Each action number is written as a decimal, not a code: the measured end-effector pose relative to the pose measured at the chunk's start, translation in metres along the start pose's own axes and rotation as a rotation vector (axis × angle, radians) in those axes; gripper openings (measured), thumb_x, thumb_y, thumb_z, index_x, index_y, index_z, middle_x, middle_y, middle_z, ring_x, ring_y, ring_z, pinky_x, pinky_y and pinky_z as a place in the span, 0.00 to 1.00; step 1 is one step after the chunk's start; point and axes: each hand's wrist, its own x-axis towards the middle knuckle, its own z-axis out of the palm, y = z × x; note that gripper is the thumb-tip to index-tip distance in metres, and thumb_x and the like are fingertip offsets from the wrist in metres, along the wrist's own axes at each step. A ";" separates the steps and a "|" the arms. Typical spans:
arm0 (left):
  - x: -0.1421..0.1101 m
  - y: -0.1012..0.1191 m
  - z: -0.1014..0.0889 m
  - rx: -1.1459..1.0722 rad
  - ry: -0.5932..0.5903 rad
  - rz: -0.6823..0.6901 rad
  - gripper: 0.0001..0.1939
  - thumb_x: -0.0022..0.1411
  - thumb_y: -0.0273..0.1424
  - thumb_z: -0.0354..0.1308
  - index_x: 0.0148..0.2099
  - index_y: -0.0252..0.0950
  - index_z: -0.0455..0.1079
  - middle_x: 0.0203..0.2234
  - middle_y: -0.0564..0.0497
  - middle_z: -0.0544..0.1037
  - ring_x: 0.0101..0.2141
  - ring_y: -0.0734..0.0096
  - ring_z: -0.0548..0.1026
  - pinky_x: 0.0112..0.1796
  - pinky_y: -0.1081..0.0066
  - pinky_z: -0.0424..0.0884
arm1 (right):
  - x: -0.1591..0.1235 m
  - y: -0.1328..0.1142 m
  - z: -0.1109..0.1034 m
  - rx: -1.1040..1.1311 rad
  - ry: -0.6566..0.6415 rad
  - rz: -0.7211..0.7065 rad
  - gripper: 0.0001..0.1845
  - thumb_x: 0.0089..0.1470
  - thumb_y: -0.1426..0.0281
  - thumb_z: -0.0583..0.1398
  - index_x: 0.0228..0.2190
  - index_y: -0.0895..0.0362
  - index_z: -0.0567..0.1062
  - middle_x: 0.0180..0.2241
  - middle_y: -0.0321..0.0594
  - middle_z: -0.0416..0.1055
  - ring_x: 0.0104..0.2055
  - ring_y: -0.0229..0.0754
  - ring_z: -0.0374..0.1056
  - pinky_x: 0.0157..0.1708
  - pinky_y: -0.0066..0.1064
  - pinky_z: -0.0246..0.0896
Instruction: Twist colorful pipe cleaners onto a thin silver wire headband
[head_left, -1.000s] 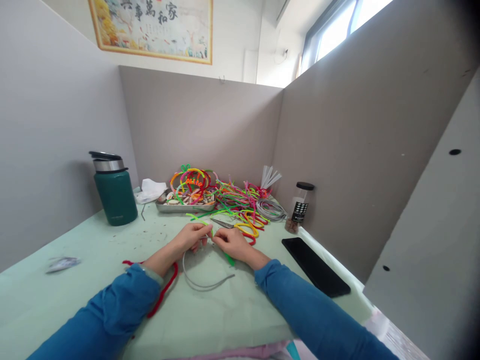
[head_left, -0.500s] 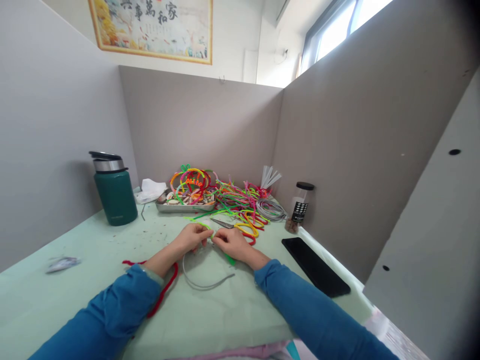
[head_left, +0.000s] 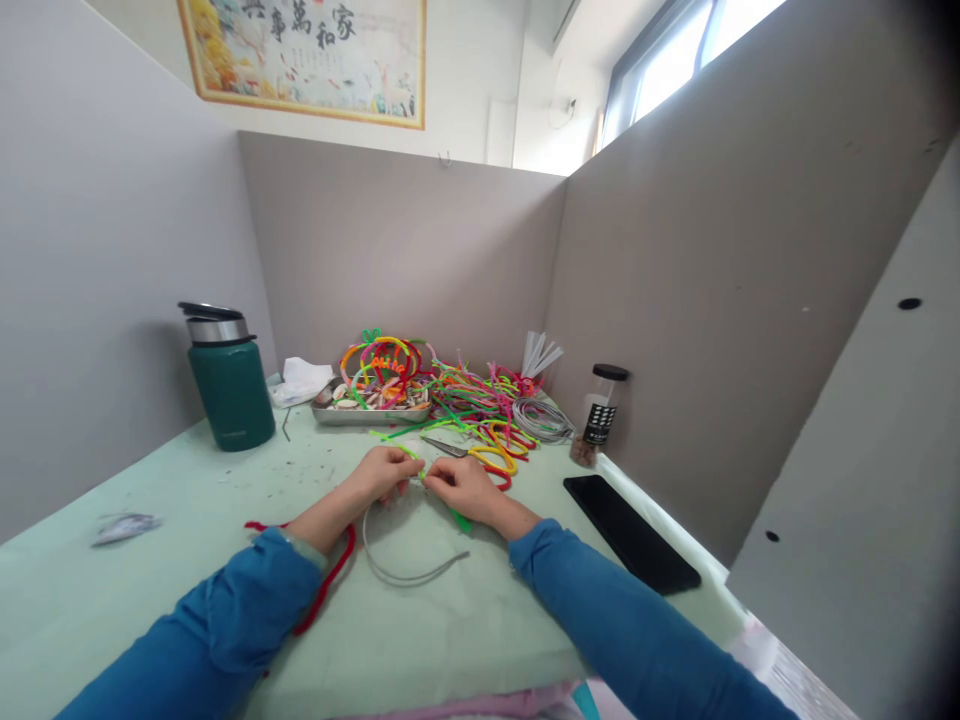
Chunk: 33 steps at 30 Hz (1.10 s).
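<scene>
While L hand pinches fuzzy grn stem, curved gry band, R hand fingers clamped on stem

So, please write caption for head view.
Left hand and right hand hold green fuzzy wire; a grey band curves nearby.

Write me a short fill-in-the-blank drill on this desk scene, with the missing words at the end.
1. The fuzzy strip passing beneath the left sleeve is coloured ____.
2. The clear jar with brown bits at its bottom has a ____ lid.
3. Crumpled white paper lies between the green bottle and the metal ____.
4. The flat black slab lies nearer the person's ____ hand.

Missing words: red; black; tray; right.
</scene>
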 end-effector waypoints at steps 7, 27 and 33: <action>0.005 -0.006 0.000 -0.124 0.038 -0.001 0.23 0.46 0.50 0.53 0.27 0.31 0.65 0.13 0.56 0.66 0.09 0.84 0.55 0.12 0.77 0.53 | 0.000 -0.001 0.000 0.008 -0.005 0.019 0.10 0.51 0.67 0.54 0.26 0.58 0.73 0.20 0.32 0.66 0.22 0.31 0.57 0.23 0.23 0.45; -0.007 0.012 0.002 0.048 -0.004 0.014 0.20 0.44 0.43 0.58 0.35 0.33 0.73 0.15 0.57 0.65 0.11 0.83 0.57 0.13 0.77 0.54 | 0.000 0.004 0.001 -0.015 0.004 0.019 0.11 0.52 0.67 0.53 0.26 0.58 0.72 0.20 0.33 0.66 0.22 0.32 0.56 0.22 0.23 0.44; -0.006 0.009 0.003 0.059 -0.025 0.020 0.20 0.45 0.44 0.56 0.34 0.33 0.73 0.16 0.57 0.66 0.11 0.83 0.57 0.13 0.78 0.54 | 0.000 0.005 0.002 -0.018 -0.003 0.028 0.10 0.51 0.67 0.54 0.26 0.58 0.73 0.20 0.32 0.66 0.22 0.32 0.56 0.22 0.23 0.44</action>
